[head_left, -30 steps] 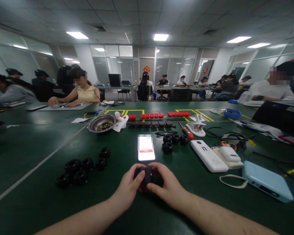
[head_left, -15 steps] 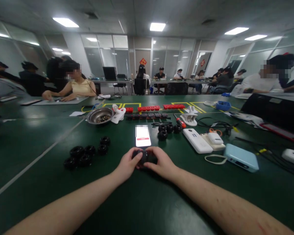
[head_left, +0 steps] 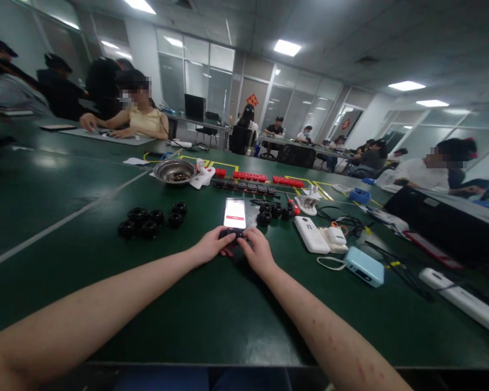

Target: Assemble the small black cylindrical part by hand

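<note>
My left hand (head_left: pixel 212 244) is closed round a small black wheel-like part (head_left: pixel 227 232), its thumb lying across the part. At the part's right side, the thumb and fingers of my right hand (head_left: pixel 259 252) are closed on it too, covering some of it. Just beyond the hands lies a phone (head_left: pixel 235 216) with a lit screen. To the left sits a group of black wheels (head_left: pixel 149 220), and a second group of black wheels (head_left: pixel 264 217) lies to the right of the phone.
Beyond the phone are a metal bowl (head_left: pixel 175 175) with small pieces, a row of black parts (head_left: pixel 246 188), red strips (head_left: pixel 250 177) and a screwdriver (head_left: pixel 293 206). On the right lie a white power bank (head_left: pixel 312 234), a light-blue power bank (head_left: pixel 364 266), cables and a power strip (head_left: pixel 464 298). Other people sit farther off.
The view has tilted and shifted, and the table's near edge now shows. Both hands still hold the black part, which has turned to look flatter.
</note>
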Motion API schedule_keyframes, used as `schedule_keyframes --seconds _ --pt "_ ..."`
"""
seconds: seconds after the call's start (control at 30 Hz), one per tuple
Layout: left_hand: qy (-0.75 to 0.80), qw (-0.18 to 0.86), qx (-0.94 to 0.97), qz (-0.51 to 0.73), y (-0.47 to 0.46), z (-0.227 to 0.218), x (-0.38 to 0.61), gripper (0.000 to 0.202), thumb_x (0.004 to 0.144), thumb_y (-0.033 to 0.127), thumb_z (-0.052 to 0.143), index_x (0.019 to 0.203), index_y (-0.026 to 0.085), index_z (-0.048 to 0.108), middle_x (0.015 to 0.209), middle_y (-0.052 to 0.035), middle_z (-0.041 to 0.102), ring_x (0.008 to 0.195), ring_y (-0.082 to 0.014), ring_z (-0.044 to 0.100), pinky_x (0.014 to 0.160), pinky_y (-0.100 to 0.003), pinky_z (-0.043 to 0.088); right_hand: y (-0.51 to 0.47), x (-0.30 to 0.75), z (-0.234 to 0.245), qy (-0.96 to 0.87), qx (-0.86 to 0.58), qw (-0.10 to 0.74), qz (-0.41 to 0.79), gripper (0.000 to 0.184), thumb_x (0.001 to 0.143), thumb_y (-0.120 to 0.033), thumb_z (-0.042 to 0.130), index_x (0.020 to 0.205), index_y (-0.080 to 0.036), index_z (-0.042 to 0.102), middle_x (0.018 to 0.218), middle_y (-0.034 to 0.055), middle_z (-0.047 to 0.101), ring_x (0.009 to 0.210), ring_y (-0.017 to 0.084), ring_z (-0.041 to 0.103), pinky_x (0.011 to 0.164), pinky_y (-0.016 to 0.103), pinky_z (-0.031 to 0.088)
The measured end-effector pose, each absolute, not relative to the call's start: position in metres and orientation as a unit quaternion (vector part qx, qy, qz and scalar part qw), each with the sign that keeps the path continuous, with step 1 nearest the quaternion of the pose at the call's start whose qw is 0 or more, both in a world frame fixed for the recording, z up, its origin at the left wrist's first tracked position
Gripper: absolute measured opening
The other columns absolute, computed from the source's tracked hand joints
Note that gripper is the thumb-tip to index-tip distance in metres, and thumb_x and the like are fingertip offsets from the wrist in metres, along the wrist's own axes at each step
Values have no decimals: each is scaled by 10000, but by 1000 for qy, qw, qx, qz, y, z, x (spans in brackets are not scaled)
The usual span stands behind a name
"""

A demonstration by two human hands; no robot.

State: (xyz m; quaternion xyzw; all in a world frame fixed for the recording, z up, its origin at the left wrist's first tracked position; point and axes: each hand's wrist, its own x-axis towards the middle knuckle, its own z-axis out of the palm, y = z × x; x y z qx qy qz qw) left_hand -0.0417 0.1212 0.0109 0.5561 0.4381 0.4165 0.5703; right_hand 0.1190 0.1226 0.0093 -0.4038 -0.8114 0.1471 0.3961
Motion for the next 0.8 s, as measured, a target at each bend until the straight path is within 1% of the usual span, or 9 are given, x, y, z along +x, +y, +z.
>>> schedule_keyframes --seconds 0.07,0.13,0.2,0.3,0.43,0.53,0.67,0.73,0.8 --pt "442 572 546 424 120 10 -43 283 841 360 460 992 122 481 680 -12 626 475 -109 600 421 -204 399 116 117 10 -817 -388 399 150 67 807 -221 529 854 -185 562 901 42 511 862 169 491 771 278 408" --pt "447 566 544 430 119 9 -44 251 864 338 432 989 126 481 656 8 609 461 -96 575 412 -203 401 112 117 10 -813 -385 407 160 118 786 -251 559 888 -193 566 939 42 512 890 176 490 793 284 407" --pt "450 554 549 434 118 8 -45 234 866 319 439 1002 132 475 645 23 593 456 -87 556 416 -202 405 113 119 8 -793 -405 422 173 147 817 -296 515 905 -185 554 925 47 519 861 176 497 765 291 414" --pt "449 533 570 436 115 9 -46 258 850 323 457 1029 138 450 650 25 586 454 -85 548 426 -203 398 119 125 4 -768 -438 419 207 215 872 -338 417 882 -168 548 820 31 550 728 153 516 647 265 420" --pt "433 516 615 409 111 12 -45 336 735 356 601 988 159 502 735 9 605 509 -103 579 479 -219 412 123 132 5 -789 -425 362 256 247 850 -347 480 721 -165 587 613 -21 546 566 115 500 527 213 380" --pt "437 511 626 394 113 12 -46 374 732 403 581 1007 160 506 775 -3 600 539 -119 591 486 -228 408 117 132 11 -792 -422 361 254 179 769 -297 609 892 -167 597 744 1 586 647 128 520 570 223 394" --pt "446 519 622 381 117 11 -46 377 754 428 524 1000 148 468 710 9 579 505 -111 563 463 -222 391 110 130 17 -792 -420 371 242 443 685 -229 695 1091 -204 520 968 29 567 833 153 520 701 251 404" --pt "449 518 623 376 118 13 -45 360 760 416 519 1001 155 455 729 10 568 510 -102 554 467 -220 394 112 131 17 -786 -433 366 247 437 721 -292 667 1114 -197 499 944 31 568 794 149 528 670 252 409" --pt "453 514 628 369 116 16 -45 348 768 402 515 1008 159 449 762 3 561 524 -102 555 475 -224 402 116 134 15 -779 -450 355 256 320 803 -359 568 1059 -172 525 840 24 582 704 138 534 607 244 405"
